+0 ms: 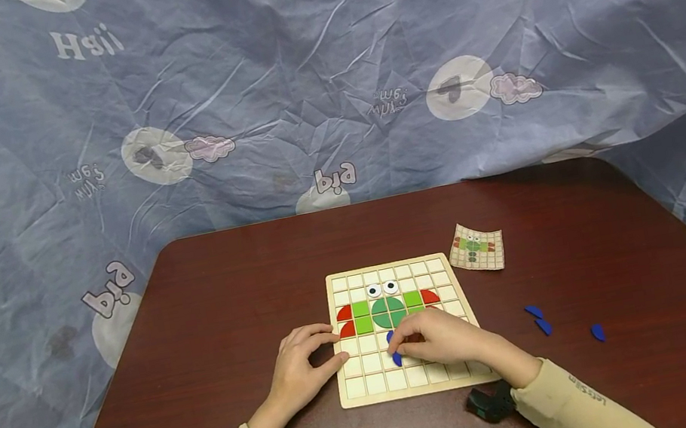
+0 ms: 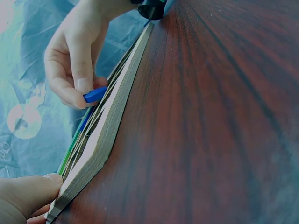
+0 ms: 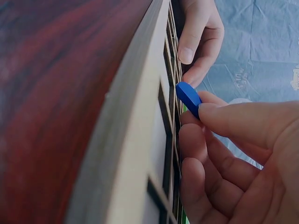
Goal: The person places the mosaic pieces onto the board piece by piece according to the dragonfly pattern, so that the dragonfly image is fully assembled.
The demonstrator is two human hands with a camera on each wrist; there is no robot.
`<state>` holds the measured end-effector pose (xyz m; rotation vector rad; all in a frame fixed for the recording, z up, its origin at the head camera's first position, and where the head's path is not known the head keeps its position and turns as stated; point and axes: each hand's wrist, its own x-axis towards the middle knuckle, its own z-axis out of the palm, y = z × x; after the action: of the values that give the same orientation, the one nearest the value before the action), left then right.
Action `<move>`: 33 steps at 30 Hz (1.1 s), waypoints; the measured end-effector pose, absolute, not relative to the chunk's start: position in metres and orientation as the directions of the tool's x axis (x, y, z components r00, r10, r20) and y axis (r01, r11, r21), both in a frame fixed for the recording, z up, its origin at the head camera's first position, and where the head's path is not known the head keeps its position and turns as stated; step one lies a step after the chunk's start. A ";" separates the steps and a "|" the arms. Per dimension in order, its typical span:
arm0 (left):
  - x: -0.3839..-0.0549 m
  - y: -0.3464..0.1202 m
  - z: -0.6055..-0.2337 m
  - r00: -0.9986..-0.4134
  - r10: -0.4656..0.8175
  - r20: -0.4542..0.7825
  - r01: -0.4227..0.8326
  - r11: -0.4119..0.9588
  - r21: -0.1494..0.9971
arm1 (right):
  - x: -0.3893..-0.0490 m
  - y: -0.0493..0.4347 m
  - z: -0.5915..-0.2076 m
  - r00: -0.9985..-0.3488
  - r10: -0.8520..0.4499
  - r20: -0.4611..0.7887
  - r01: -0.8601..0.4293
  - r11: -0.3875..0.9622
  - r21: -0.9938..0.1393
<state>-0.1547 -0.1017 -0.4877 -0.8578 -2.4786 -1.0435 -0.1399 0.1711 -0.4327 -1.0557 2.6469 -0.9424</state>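
Observation:
My right hand [image 1: 437,337] pinches a blue puzzle piece [image 3: 188,97] between thumb and fingers, tilted just over the grid of the wooden board [image 1: 356,387]. Another blue piece [image 1: 390,336] lies in the grid below the green circle [image 1: 389,312]. At the board's left edge rests my left hand [image 1: 301,367], its thumb and fingers spread along the rim. Also on the board are two eye pieces [image 1: 390,287], light green squares [image 1: 362,317] and red quarter pieces [image 1: 344,313]. Some red on the right is hidden behind my right hand.
A small pattern card [image 1: 477,248] with a matching grid picture lies beyond the board's upper right corner. Several loose blue pieces [image 1: 544,326] lie on the dark red table [image 1: 225,288] to the right. A printed cloth [image 1: 295,100] hangs behind the table.

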 end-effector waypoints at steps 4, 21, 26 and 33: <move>-0.155 -0.102 -0.488 -0.765 0.406 0.501 0.642 0.553 0.531 | -0.140 0.171 -0.433 -0.727 -0.678 0.107 -0.593 0.543 -0.594; -0.154 -0.101 -0.486 -0.773 0.407 0.486 0.633 0.552 0.544 | -0.140 0.171 -0.434 -0.717 -0.683 0.140 -0.604 0.507 -0.615; -0.154 -0.101 -0.486 -0.763 0.408 0.502 0.644 0.546 0.535 | -0.142 0.171 -0.437 -0.713 -0.681 0.165 -0.612 0.490 -0.620; -0.153 -0.101 -0.486 -0.769 0.407 0.493 0.637 0.551 0.539 | -0.142 0.170 -0.439 -0.735 -0.661 0.148 -0.583 0.506 -0.636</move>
<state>-0.1534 -0.1012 -0.4855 -0.8618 -2.4790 -1.0460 -0.1420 0.1705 -0.4388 -1.0894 2.6254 -1.0419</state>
